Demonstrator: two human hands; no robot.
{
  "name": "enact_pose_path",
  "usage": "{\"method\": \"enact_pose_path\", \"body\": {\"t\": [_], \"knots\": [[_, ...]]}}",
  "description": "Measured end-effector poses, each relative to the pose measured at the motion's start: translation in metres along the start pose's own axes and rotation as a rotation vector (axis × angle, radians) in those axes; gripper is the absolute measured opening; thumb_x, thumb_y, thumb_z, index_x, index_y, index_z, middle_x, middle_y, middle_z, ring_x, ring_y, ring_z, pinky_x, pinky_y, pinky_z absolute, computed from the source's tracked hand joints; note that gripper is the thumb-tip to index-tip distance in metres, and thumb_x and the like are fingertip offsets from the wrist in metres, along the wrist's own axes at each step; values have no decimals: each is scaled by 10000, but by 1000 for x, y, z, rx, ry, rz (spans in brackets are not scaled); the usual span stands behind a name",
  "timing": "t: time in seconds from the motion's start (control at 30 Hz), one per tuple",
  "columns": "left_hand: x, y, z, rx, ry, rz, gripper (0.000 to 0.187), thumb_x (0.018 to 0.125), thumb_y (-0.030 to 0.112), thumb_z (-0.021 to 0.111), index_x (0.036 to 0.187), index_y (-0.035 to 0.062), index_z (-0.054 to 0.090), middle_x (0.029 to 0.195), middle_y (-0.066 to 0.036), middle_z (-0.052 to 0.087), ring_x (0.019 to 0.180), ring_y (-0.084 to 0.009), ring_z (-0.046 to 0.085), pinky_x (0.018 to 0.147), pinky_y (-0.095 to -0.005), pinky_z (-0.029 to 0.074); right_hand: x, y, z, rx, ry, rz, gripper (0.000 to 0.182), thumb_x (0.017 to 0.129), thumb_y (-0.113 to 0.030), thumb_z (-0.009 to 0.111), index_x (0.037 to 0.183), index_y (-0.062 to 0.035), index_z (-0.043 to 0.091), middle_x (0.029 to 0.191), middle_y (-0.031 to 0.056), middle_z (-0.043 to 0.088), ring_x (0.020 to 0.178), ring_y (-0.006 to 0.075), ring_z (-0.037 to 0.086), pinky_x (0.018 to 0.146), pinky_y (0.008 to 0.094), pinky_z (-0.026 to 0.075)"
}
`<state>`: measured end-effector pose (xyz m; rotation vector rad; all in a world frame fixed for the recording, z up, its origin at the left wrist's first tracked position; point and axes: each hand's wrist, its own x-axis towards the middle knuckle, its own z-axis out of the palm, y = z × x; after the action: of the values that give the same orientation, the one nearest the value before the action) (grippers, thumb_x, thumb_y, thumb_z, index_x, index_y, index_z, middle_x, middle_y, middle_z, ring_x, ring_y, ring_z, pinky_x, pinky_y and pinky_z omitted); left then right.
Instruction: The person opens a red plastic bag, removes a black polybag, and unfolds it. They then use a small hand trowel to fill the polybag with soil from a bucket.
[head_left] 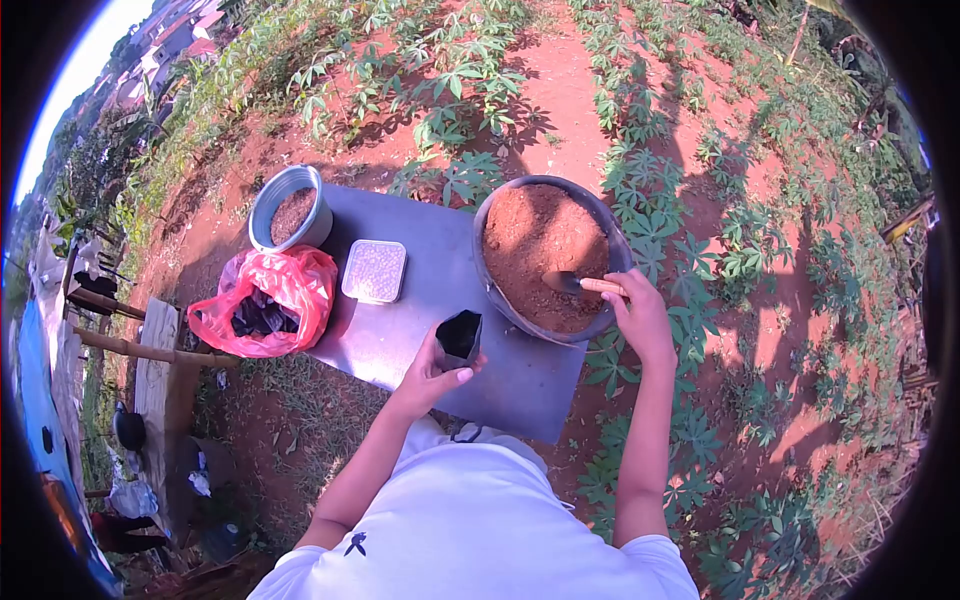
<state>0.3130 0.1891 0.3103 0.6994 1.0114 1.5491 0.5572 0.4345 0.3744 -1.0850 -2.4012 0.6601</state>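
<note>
My left hand (437, 368) is wrapped round a small black plastic bag (460, 337), its mouth facing up and its inside dark. In my right hand (634, 305) is the wooden handle of a small trowel (598, 286). The trowel's blade rests in reddish-brown soil (545, 240), partly sunk in it. That soil fills a wide dark basin (486, 272) on the right of the table. Whether the black bag has anything at its bottom cannot be seen.
The grey table (430, 260) also bears a white-lidded clear tub (374, 270), a red plastic bag (290, 295) with black plastic inside, and a grey-blue bucket (313, 222) with brown material. Leafy plants (470, 178) grow beyond the table. A wooden post (160, 400) stands at left.
</note>
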Motion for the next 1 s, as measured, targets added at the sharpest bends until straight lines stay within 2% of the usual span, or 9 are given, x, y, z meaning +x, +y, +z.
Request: {"method": "enact_pose_path", "body": {"t": [0.17,0.27,0.47,0.53,0.67,0.77,0.9,0.97,1.0], "knots": [[1,21,0,32,-11,11,734,812,-41,784,1404,65,363,1276,-108,579,1213,-229,626,1014,-369,510,15,-1,2,58,89,-70,214,911,-119,706,1087,-7,658,960,141,622,865,355,627,765,423,491],[0,26,-9,41,0,31,734,782,-74,799,1362,69,372,1310,-103,560,1222,-219,620,1022,-352,514,19,-2,1,65,113,-14,202,921,-134,705,1063,0,651,946,141,621,834,340,622,745,409,482],[-1,37,-40,118,72,41,860,747,-67,834,1458,51,364,1338,-88,547,1212,-193,599,1026,-341,519,16,-1,27,57,104,62,179,917,-115,708,1035,8,652,890,123,589,815,277,606,755,364,474],[1,47,-46,87,75,49,863,741,-67,836,1465,46,380,1342,-87,546,1218,-184,587,1029,-335,513,14,-2,45,68,148,87,184,926,-138,698,1035,5,657,931,141,610,851,333,630,767,401,491],[7,55,-76,130,42,-27,879,706,-48,839,1470,35,412,1299,-97,595,1245,-182,578,1044,-335,485,8,-10,64,12,107,136,210,904,-122,715,1055,6,647,964,156,623,911,364,641,801,419,500],[14,65,-96,92,4,-48,766,740,-67,828,1407,39,468,1304,-58,563,1194,-137,572,1021,-318,486,2,-16,73,-23,85,195,211,901,-112,715,1052,7,626,980,164,626,933,370,643,819,429,502],[30,73,-127,181,-114,24,740,741,-47,838,1380,42,475,1246,-40,575,1147,-132,585,1009,-308,489,-4,-35,85,-66,79,345,204,903,-102,708,1044,5,608,1001,172,630,958,378,641,840,444,501],[37,79,-139,129,-85,-33,726,733,-39,851,1353,42,482,1232,-35,564,1149,-127,574,992,-300,498,-6,-42,93,-72,53,350,204,897,-74,707,1050,13,605,970,169,634,929,364,647,837,427,504],[43,82,-146,149,-122,-14,785,730,-45,855,1399,46,454,1280,-52,538,1184,-140,561,995,-306,503,-5,-46,95,-79,47,336,194,898,-75,702,1041,13,603,985,174,637,943,374,643,840,438,500]]}}
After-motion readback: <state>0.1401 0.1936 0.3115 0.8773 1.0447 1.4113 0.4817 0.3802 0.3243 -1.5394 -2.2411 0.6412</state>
